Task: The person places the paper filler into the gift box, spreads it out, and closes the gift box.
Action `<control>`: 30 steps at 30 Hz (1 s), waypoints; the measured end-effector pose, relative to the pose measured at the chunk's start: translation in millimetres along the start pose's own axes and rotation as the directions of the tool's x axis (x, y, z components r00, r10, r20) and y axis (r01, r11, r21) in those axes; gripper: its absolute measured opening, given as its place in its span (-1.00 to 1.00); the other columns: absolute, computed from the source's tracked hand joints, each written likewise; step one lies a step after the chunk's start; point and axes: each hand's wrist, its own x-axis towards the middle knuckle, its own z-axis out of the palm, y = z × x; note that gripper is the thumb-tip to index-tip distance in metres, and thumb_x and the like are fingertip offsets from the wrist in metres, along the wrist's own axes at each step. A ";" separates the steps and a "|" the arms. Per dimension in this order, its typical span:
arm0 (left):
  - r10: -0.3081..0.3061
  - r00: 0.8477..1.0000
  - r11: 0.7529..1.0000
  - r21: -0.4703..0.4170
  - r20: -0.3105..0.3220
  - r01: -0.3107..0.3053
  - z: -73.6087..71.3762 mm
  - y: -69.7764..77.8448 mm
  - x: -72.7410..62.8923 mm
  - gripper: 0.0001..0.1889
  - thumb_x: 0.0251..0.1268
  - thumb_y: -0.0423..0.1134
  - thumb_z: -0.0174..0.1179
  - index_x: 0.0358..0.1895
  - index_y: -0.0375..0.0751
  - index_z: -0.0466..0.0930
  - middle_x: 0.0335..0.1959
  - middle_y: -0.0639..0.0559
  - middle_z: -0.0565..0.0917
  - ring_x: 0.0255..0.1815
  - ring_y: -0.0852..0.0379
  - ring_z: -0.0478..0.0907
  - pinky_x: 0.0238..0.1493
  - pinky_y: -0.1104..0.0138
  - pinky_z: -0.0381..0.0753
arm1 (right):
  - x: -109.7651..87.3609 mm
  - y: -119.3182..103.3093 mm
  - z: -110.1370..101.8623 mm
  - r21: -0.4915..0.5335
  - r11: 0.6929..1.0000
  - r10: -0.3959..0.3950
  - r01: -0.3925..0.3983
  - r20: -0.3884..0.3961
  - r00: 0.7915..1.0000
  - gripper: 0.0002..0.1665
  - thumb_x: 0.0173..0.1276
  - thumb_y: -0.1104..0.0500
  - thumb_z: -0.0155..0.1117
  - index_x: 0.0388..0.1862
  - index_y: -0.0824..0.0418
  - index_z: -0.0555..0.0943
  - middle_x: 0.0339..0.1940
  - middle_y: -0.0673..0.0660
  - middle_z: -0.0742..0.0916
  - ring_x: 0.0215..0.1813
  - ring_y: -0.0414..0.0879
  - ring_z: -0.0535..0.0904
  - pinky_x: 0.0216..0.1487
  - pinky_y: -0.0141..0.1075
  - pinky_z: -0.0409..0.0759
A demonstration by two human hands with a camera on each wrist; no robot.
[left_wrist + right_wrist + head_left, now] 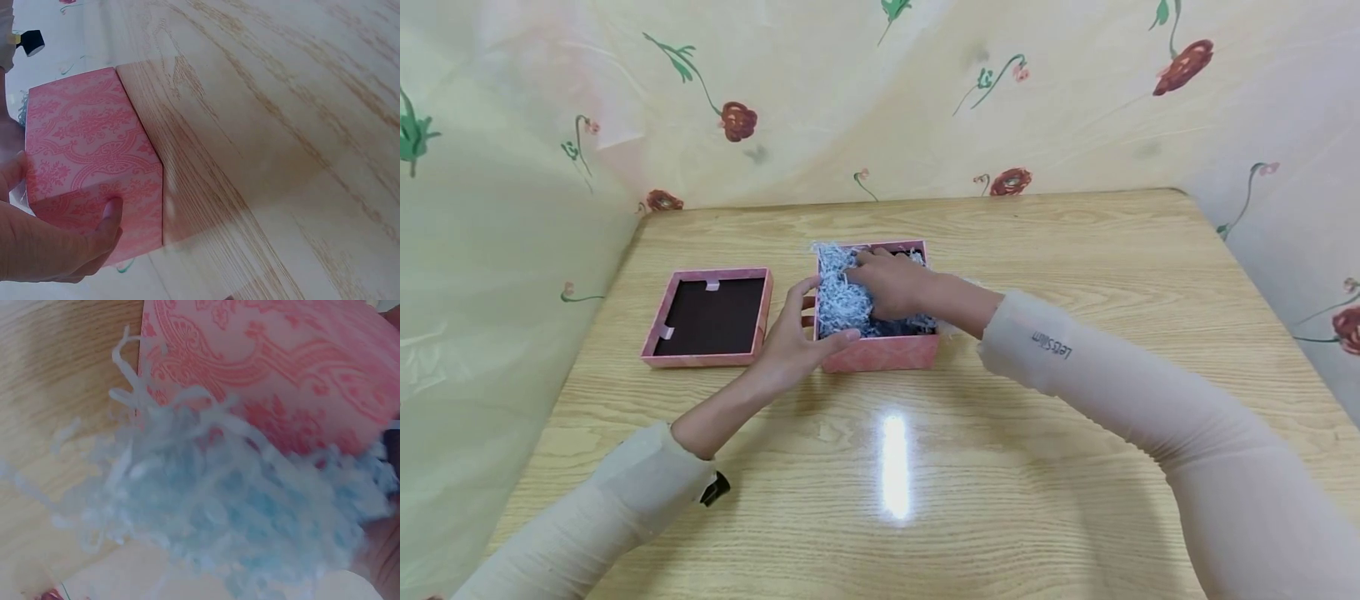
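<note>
A pink patterned box (pixel 880 354) stands with its top uncovered, filled with pale blue shredded paper (pixel 844 307). My left hand (pixel 793 342) grips its left side, thumb at the near rim and fingers along the side wall. The left wrist view shows fingertips against the pink wall of the box (pixel 87 137). Inside the box is my right hand (pixel 891 283), its fingers down in the shredded paper; the fingertips are hidden. In the right wrist view, a blurred clump of shredded paper (pixel 212 500) covers part of the box's patterned wall (pixel 250 369).
Left of the box lies a shallow pink lid (pixel 700 361), its black inside facing up with two pale tabs. Both things are on a wood-grain table (pixel 820 517). A flowered sheet (pixel 850 100) hangs behind the table and at both sides.
</note>
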 end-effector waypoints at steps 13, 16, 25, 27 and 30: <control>0.015 1.000 1.000 0.006 -0.002 -0.015 1.5 -2.6 -1.5 -0.07 0.23 0.02 0.31 0.51 0.04 -0.13 0.40 -0.18 0.15 0.32 -0.21 0.24 0.16 -0.06 0.46 | -45.0 22.2 -17.9 -0.020 0.993 -0.121 0.120 -0.196 0.973 -0.02 0.34 -0.33 0.12 0.58 -0.04 -0.03 0.59 0.11 -0.03 0.56 0.14 -0.17 0.40 0.28 -0.17; 0.020 1.000 1.000 0.009 -0.003 -0.020 1.9 -2.9 -1.7 -0.07 0.22 0.03 0.31 0.51 0.04 -0.12 0.40 -0.18 0.15 0.32 -0.21 0.24 0.16 -0.07 0.45 | -53.1 31.6 -18.0 -0.001 0.995 -0.101 0.104 -0.220 0.970 -0.04 0.38 -0.34 0.03 0.59 -0.06 -0.11 0.60 0.10 -0.11 0.57 0.12 -0.25 0.40 0.28 -0.24; 0.018 1.000 1.000 0.002 -0.010 -0.018 2.4 -2.9 -0.8 -0.06 0.20 0.04 0.32 0.52 0.05 -0.11 0.39 -0.18 0.15 0.32 -0.19 0.25 0.18 -0.05 0.43 | -75.3 54.0 -5.7 0.165 0.984 -0.023 0.062 -0.226 0.974 -0.03 0.41 -0.31 0.00 0.59 -0.07 -0.20 0.59 0.06 -0.19 0.57 0.10 -0.32 0.37 0.33 -0.29; 0.018 1.000 1.000 0.003 -0.013 -0.018 2.3 -2.8 -0.6 -0.06 0.20 0.04 0.33 0.52 0.05 -0.11 0.39 -0.18 0.15 0.32 -0.19 0.25 0.18 -0.04 0.43 | -79.4 57.1 -1.3 0.185 0.981 -0.007 0.050 -0.223 0.975 -0.03 0.42 -0.31 -0.01 0.59 -0.07 -0.20 0.59 0.07 -0.19 0.57 0.13 -0.31 0.36 0.35 -0.26; 0.017 1.000 1.000 0.008 -0.015 -0.017 2.4 -2.8 -0.5 -0.06 0.19 0.04 0.33 0.52 0.05 -0.11 0.40 -0.18 0.16 0.32 -0.19 0.26 0.18 -0.04 0.44 | -84.5 60.6 4.6 0.215 0.976 0.013 0.036 -0.221 0.975 -0.03 0.41 -0.32 -0.01 0.59 -0.06 -0.20 0.59 0.08 -0.20 0.56 0.18 -0.31 0.37 0.35 -0.22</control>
